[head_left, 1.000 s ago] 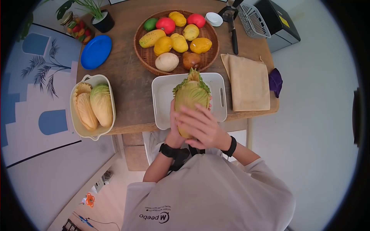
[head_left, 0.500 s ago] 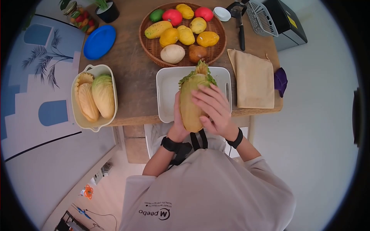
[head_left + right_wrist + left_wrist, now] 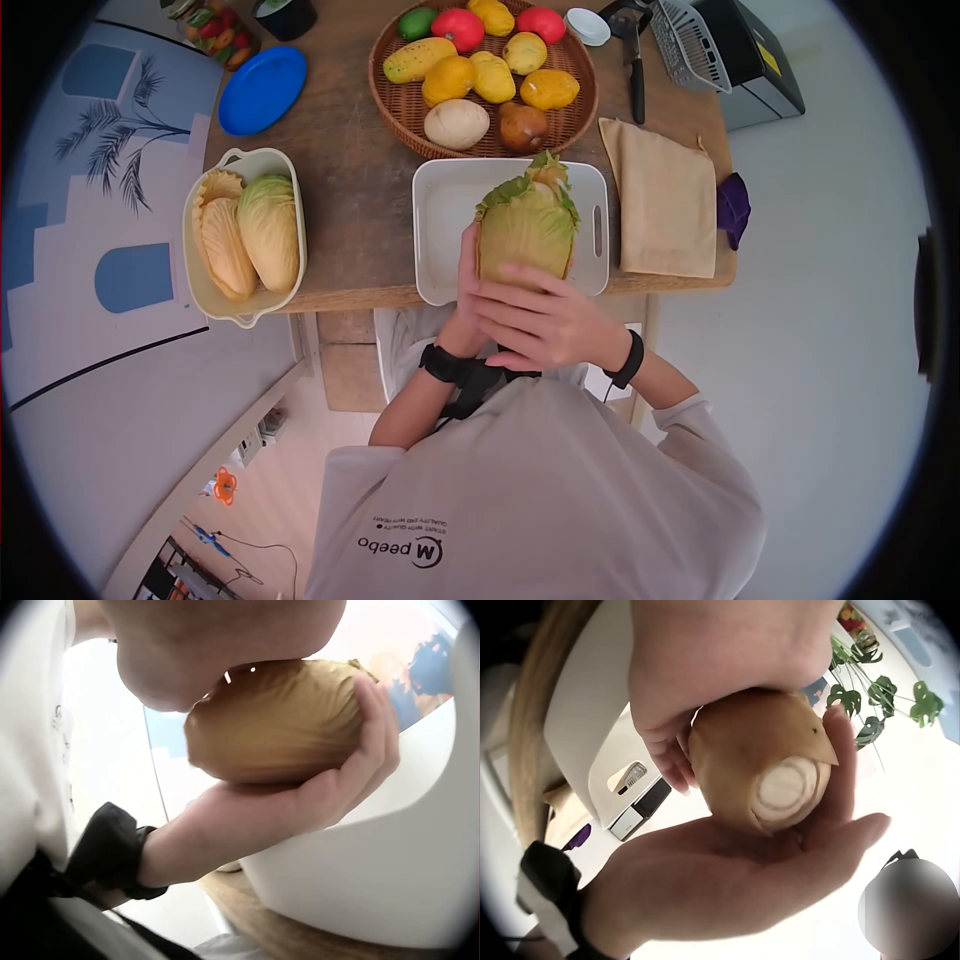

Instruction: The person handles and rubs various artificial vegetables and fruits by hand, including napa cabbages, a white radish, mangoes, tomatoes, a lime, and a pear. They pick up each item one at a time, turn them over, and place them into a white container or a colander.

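A: Entry one, and its place?

B: One leafy cabbage [image 3: 528,230], green going to yellow, held in my hands at the near edge of the white tray [image 3: 445,225]. Frilled end points toward the tray's far side; pale, ringed base [image 3: 784,787], seen in the left wrist view

A: Holders?

B: Two. Left hand [image 3: 322,799]: curled round the leafy cabbage, fingers bent up its side. Right hand [image 3: 540,325]: laid across the leaves near the base, fingers nearly straight and together, thumb held apart. A black band [image 3: 626,360] on my right wrist

A: Stock left of the white tray?

B: One cream tub [image 3: 235,312], a pale-yellow cabbage [image 3: 225,240] and a green-topped cabbage [image 3: 268,235] lying side by side in it. Farther off, beyond the tub, one blue plate [image 3: 262,90]

A: Beyond the white tray?

B: One round wicker basket [image 3: 402,103], just past its far edge: six yellow fruits, two red, one green, one pale, one brown. One white dish [image 3: 588,27], farther off and to the right

A: Right of the white tray?

B: One folded beige cloth [image 3: 665,205], near; one purple item [image 3: 734,210] at the cloth's outer side; farther off, one black handle [image 3: 638,90] and one grey plastic basket [image 3: 690,45]
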`<state>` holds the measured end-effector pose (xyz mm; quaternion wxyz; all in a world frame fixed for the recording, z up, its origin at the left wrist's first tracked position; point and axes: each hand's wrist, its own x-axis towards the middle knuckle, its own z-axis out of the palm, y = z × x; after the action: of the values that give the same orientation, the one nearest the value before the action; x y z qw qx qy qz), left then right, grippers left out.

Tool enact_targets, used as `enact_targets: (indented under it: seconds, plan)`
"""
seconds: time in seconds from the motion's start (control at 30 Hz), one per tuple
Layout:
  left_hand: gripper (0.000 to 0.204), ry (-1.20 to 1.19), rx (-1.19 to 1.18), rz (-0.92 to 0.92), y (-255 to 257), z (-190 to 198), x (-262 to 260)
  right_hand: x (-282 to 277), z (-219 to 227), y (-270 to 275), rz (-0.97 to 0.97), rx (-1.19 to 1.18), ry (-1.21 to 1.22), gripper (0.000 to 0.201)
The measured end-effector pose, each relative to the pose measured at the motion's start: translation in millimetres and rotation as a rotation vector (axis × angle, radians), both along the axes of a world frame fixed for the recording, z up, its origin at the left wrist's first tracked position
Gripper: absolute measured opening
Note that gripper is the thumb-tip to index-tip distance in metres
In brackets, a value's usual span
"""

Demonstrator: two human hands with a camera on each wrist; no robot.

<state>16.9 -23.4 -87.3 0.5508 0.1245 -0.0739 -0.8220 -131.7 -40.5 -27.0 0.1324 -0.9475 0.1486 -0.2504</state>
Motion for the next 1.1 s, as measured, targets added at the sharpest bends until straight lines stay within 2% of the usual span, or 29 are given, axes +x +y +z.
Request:
enact_targets:
  seconds: [0.07, 0.17, 0.27, 0.33, 0.4, 0.47, 0.53, 0.57, 0.6, 0.67, 0.77, 0.87, 0.97, 1.07, 1.1]
  plan:
    - [0.058, 0.304, 0.097, -0.101, -9, -21, 1, -3, 12, -13, -0.074, -0.010, 0.008, 0.039]
    - [0.056, 0.524, 0.040, -0.047, -8, -25, -4, 0, 31, -27, -0.215, -0.010, 0.003, 0.038]
    - [0.054, 0.165, 0.099, -0.007, -3, -19, -1, 4, 10, -6, 0.016, 0.036, 0.061, 0.041]
    - [0.053, 0.250, -0.037, 0.025, -3, -19, -2, -1, 11, -13, -0.055, 0.031, 0.066, 0.047]
    - [0.056, 0.144, -0.016, 0.051, -1, -16, -6, -3, 19, -23, -0.142, 0.037, 0.046, 0.049]
    - [0.064, -0.164, 0.157, 0.060, -3, 4, -6, -1, 29, -32, -0.252, 0.050, -0.006, 0.047]
    - [0.057, -0.147, -0.095, 0.088, 0, -10, -3, 2, 17, -16, -0.112, 0.060, 0.032, 0.050]
    - [0.058, -0.092, -0.080, 0.072, 1, -15, -2, 2, 13, -11, -0.044, 0.065, 0.051, 0.051]
    - [0.058, -0.037, -0.064, 0.056, 3, -21, -1, -1, 12, -11, -0.098, 0.088, 0.011, 0.052]
    - [0.065, 0.169, 0.256, -0.023, 0, -10, 0, -7, 16, -16, -0.195, 0.135, -0.062, 0.053]
    - [0.067, 0.162, 0.282, 0.016, -4, -22, -5, -5, 16, -16, -0.395, 0.180, -0.171, 0.051]
    - [0.070, -0.105, 0.140, 0.021, 6, -18, -2, 3, -2, 17, -0.261, 0.062, -0.045, 0.053]
    - [0.073, -0.092, 0.083, -0.012, 1, 1, 2, 2, -9, 16, -0.265, 0.092, -0.160, 0.049]
    - [0.076, 0.541, 0.156, -0.013, -7, -25, -3, 8, -3, 5, -0.545, 0.165, -0.327, 0.046]
    - [0.067, 0.349, 0.053, -0.002, -2, -30, -4, 8, -6, 12, -0.446, 0.115, -0.249, 0.047]
